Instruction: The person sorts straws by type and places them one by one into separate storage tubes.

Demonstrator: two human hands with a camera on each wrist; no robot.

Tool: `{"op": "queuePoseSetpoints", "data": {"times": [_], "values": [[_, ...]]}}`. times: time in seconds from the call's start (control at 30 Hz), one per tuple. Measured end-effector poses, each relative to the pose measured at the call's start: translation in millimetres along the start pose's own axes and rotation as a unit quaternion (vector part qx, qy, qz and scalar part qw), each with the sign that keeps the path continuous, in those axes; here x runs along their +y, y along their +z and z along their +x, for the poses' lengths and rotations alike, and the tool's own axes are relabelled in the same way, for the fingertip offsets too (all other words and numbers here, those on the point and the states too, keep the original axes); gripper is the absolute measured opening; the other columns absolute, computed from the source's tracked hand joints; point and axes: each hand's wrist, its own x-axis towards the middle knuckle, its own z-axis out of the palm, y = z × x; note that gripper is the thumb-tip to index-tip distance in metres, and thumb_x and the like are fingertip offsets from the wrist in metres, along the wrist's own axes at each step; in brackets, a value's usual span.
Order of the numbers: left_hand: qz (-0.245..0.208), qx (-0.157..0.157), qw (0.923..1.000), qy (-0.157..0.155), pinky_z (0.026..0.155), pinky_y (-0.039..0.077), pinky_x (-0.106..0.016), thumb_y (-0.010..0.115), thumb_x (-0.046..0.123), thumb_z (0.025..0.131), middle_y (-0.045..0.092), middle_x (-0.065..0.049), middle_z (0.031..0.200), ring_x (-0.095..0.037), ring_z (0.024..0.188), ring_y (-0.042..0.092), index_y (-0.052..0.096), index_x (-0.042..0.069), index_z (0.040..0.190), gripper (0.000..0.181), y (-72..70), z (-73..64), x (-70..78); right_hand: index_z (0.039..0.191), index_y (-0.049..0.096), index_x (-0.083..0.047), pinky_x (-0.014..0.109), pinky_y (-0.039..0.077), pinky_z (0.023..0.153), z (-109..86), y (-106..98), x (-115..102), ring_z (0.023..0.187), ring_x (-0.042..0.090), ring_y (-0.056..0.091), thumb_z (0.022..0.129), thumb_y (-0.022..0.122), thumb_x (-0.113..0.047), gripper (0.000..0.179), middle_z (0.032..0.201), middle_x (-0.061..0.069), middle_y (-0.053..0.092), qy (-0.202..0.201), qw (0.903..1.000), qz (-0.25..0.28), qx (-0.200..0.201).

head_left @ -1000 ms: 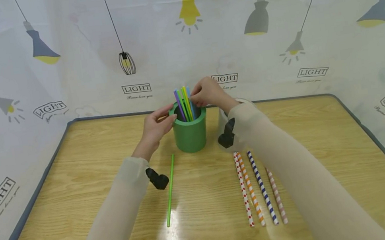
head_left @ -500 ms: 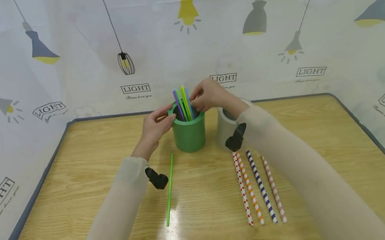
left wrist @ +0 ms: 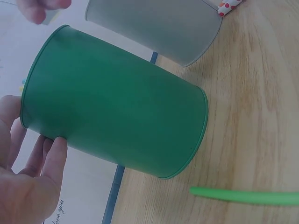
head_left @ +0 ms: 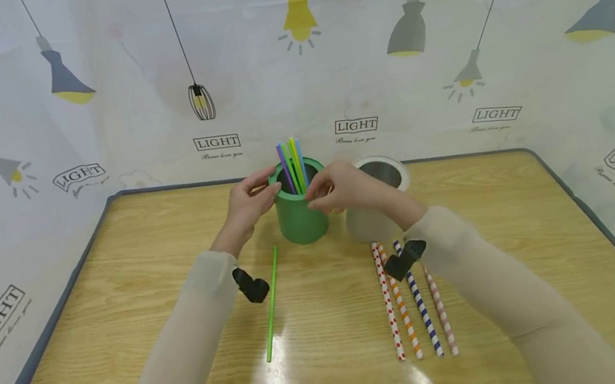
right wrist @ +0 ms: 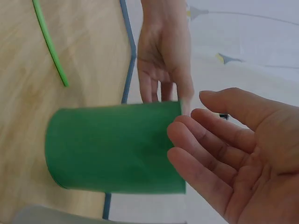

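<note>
A green cylindrical cup (head_left: 303, 221) stands upright toward the back of the table, with several slim plastic straws (head_left: 298, 164) leaning inside, purple, green, yellow and blue. My left hand (head_left: 248, 205) grips its left rim between thumb and fingers; the left wrist view has those fingers (left wrist: 56, 161) against the outer wall. At the cup's front right, my right hand (head_left: 350, 187) holds nothing, its fingers loosely bent. In the right wrist view the fingertips (right wrist: 180, 133) overlap the rim. A single bright green straw (head_left: 272, 305) lies on the left of the table.
Just right of the green cup stands a whitish-grey cup (head_left: 366, 223), partly behind my right hand. In front of it lie striped and dotted paper straws: red-dotted (head_left: 389, 310), orange (head_left: 408, 327), blue (head_left: 428, 318) and pink (head_left: 444, 322). A lamp-printed sheet (head_left: 267, 94) walls the wooden table.
My right hand has come away from the straws in the green cup and moved down toward me, in front of the rim. The grey cup's opening now shows. My left hand has stayed.
</note>
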Motion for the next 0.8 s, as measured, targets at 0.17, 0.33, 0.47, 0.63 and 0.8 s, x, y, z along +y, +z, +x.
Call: {"op": "queuePoseSetpoints", "data": {"times": [0.17,0.33,0.47,0.63,0.8], "values": [[0.011,0.003,0.9998,0.014,0.088,0.049,-0.032,0.063,0.014,0.088,0.051,-0.010,0.121,-0.022,0.110,0.053,0.054,0.012,0.129,0.043,0.5,-1.6,-0.7,0.096,0.067,0.004,0.025,0.052,0.066,-7.2,24,2,0.075,0.013,0.061,0.083,0.067,-0.010,0.019,0.083,0.005,0.066,-0.022,0.9990,0.009,-0.039],[0.015,0.003,0.9995,0.027,0.090,0.047,-0.037,0.063,0.014,0.088,0.051,-0.011,0.121,-0.022,0.110,0.054,0.054,0.011,0.129,0.042,1.3,-3.4,0.4,0.095,0.067,0.002,0.024,0.052,0.057,-7.9,51,8,0.066,0.012,0.060,0.082,0.068,-0.011,0.018,0.078,0.003,0.066,-0.012,0.9979,0.029,-0.056],[0.016,0.006,0.9994,0.029,0.091,0.046,-0.039,0.063,0.014,0.088,0.052,-0.011,0.120,-0.022,0.110,0.054,0.054,0.012,0.129,0.043,1.6,-3.9,1.8,0.094,0.068,0.002,0.022,0.050,0.055,-0.9,74,17,0.062,0.013,0.059,0.081,0.068,-0.010,0.017,0.073,0.001,0.065,-0.002,0.9978,0.035,-0.056],[0.012,0.007,0.9996,0.025,0.091,0.046,-0.039,0.063,0.014,0.088,0.051,-0.011,0.121,-0.022,0.111,0.053,0.054,0.012,0.129,0.043,1.6,-4.0,1.4,0.090,0.069,-0.001,0.024,0.052,0.054,10.9,105,32,0.059,0.015,0.062,0.080,0.069,-0.008,0.012,0.067,0.003,0.065,0.054,0.9959,0.065,-0.033],[0.011,0.006,0.9996,0.025,0.092,0.046,-0.040,0.063,0.014,0.088,0.051,-0.011,0.121,-0.022,0.111,0.053,0.054,0.012,0.129,0.043,1.9,-4.2,0.6,0.087,0.069,0.000,0.025,0.052,0.050,19.7,128,37,0.055,0.021,0.064,0.080,0.070,-0.009,0.011,0.064,0.009,0.065,0.124,0.9830,0.134,0.021]]}}
